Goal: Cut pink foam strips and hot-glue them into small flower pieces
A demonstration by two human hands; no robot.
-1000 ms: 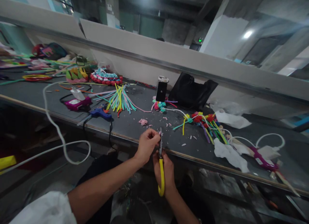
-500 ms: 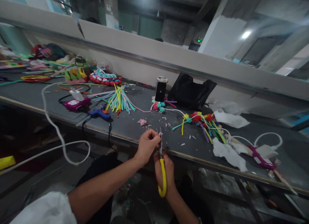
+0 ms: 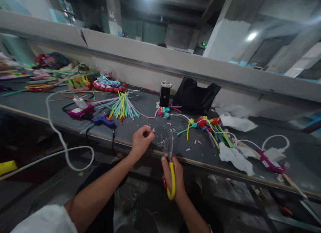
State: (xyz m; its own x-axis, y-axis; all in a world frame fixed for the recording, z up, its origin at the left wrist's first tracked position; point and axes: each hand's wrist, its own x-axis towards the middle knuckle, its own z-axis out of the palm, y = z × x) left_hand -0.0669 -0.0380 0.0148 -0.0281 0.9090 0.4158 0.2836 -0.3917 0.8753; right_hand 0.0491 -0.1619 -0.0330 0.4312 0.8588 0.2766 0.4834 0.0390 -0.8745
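Observation:
My right hand point(image 3: 178, 179) is closed around the yellow handles of a pair of scissors point(image 3: 172, 181), just below the front edge of the grey worktable point(image 3: 37, 100). The blades point up over the table edge. My left hand point(image 3: 140, 140) hovers over the table to the left of the blades, its fingertips pinched together on something too small to make out. Small pink scraps point(image 3: 167, 129) lie scattered on the table just beyond both hands.
A blue glue gun point(image 3: 103, 120) and a purple one point(image 3: 79, 111) lie at the left, with a fan of coloured pipe cleaners point(image 3: 123, 105). A phone point(image 3: 165, 96) and black bag point(image 3: 194, 97) stand behind. Pipe-cleaner flowers point(image 3: 209, 124), white paper point(image 3: 234, 156) and a white cable point(image 3: 62, 142) lie around.
My left hand has drawn away from the scissor blades, to the left and up over the table. The scissors have shifted slightly right, blades still upright.

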